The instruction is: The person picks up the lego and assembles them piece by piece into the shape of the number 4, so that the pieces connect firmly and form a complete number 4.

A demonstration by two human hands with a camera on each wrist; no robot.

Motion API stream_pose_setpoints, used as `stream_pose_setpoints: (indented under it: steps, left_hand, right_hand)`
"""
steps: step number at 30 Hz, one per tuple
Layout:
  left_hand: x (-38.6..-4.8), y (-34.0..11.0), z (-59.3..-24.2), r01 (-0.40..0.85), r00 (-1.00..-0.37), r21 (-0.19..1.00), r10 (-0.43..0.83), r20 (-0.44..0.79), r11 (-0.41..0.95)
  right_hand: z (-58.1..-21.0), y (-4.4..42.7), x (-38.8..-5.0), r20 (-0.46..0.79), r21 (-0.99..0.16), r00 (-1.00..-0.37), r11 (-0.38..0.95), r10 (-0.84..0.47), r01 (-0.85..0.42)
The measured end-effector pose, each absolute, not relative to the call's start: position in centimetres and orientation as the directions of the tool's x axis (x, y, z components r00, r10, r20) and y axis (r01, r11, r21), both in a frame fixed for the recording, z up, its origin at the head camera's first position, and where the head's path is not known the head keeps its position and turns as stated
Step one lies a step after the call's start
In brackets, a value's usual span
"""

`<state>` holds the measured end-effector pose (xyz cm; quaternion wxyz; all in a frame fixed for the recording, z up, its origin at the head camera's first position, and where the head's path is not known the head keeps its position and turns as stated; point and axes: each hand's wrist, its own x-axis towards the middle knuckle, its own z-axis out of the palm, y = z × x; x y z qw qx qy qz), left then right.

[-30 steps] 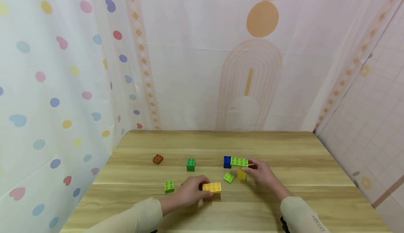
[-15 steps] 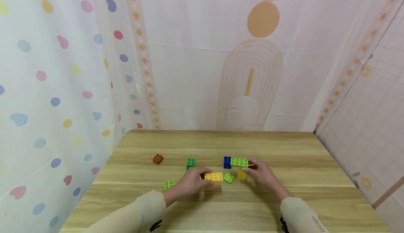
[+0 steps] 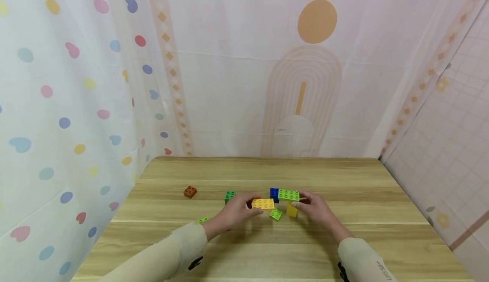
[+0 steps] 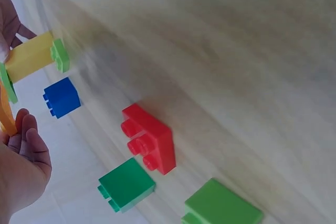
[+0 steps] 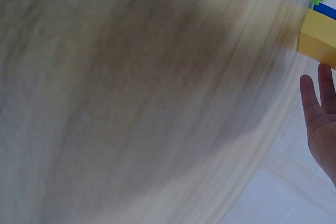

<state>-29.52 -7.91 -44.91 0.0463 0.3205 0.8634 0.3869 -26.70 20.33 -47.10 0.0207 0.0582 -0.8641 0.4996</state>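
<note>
Pinched by the left hand, the orange brick points its long axis toward the right hand, which grips the yellow block beneath the long green brick.

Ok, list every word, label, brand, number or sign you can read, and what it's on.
"Less…" on the right sleeve; its last letters are too blurred to read.
Grey mark on the back curtain: too small to read.
Bricks: no readable text.
</note>
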Motion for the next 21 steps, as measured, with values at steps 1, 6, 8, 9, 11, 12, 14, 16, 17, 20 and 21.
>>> stream_pose_setpoints:
  steps: [1,6,8,9,11,12,14,16,17,20,21]
  left_hand:
    - [-29.7,-7.8,-44.8,0.525,-0.79,0.692,0.587,0.179,0.495]
    - [-30.4,-7.4,-44.4,0.556,-0.781,0.673,0.583,0.224,0.487]
    - [-30.6,-7.3,-44.2,0.551,-0.784,0.677,0.58,0.221,0.488]
    - [-30.7,-7.2,-44.0,0.547,-0.787,0.679,0.578,0.217,0.489]
    - [-30.9,-7.0,-43.9,0.542,-0.789,0.683,0.576,0.213,0.489]
    - [-31.1,-7.0,-43.8,0.542,-0.789,0.683,0.577,0.213,0.489]
    - [-31.3,-6.8,-43.8,0.541,-0.788,0.684,0.578,0.21,0.489]
    - [-31.6,-6.7,-43.8,0.539,-0.788,0.689,0.578,0.21,0.484]
    - [-31.7,-6.6,-43.8,0.542,-0.786,0.688,0.58,0.213,0.483]
    - [-32.1,-6.2,-43.6,0.537,-0.787,0.693,0.582,0.205,0.481]
    - [-32.2,-6.1,-43.5,0.541,-0.783,0.692,0.586,0.207,0.478]
  right_hand:
    - [-47.1,20.3,-26.7,0.096,-0.859,-0.992,0.497,-0.081,-0.124]
    - [-47.1,20.3,-26.7,0.099,-0.86,-0.992,0.495,-0.076,-0.124]
    - [-47.2,20.3,-26.8,0.101,-0.863,-0.992,0.489,-0.075,-0.125]
    - [-47.2,20.3,-26.8,0.105,-0.864,-0.992,0.487,-0.077,-0.129]
    - [-47.3,20.4,-26.8,0.108,-0.865,-0.991,0.484,-0.082,-0.134]
    - [-47.3,20.4,-26.8,0.11,-0.866,-0.99,0.482,-0.083,-0.137]
    - [-47.3,20.4,-26.8,0.11,-0.867,-0.991,0.48,-0.081,-0.136]
    - [-47.3,20.4,-26.7,0.109,-0.867,-0.991,0.48,-0.079,-0.134]
    - [-47.2,20.4,-26.7,0.108,-0.868,-0.991,0.479,-0.079,-0.132]
    - [-47.2,20.4,-26.7,0.103,-0.87,-0.992,0.476,-0.077,-0.128]
    - [-47.2,20.4,-26.7,0.103,-0.87,-0.992,0.476,-0.077,-0.127]
